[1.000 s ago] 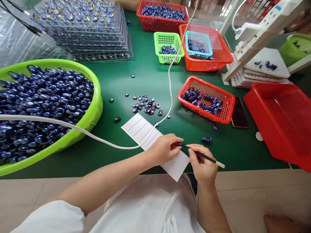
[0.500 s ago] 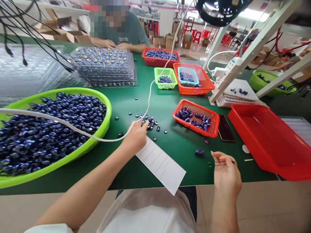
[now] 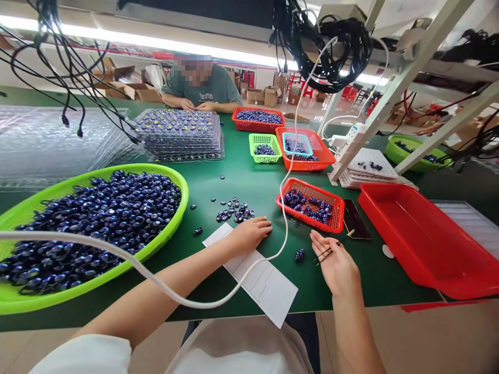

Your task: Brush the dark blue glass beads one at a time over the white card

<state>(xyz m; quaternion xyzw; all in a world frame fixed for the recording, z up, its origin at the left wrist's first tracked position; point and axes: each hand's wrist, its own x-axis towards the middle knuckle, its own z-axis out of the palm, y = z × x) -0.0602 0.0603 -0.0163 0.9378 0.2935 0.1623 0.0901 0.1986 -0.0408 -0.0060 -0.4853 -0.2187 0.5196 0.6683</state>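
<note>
My left hand lies palm down over the table by the printed paper strip; its fingers are bent together at the tips, and what is under them is hidden. Loose dark beads are scattered just behind it. My right hand is palm up with thin dark strands across its fingers, held by the thumb. A small bead bundle rests on the table between the hands. Behind the right hand stands a red basket of similar bundles.
A large green basket full of dark beads is at left. White cable loops across in front. Red tray and phone are at right. Stacked clear trays and a seated person are at the back.
My left hand has moved right, away from the loose beads. My right hand has moved left and up, closer to the red basket. The view has tilted upward.
</note>
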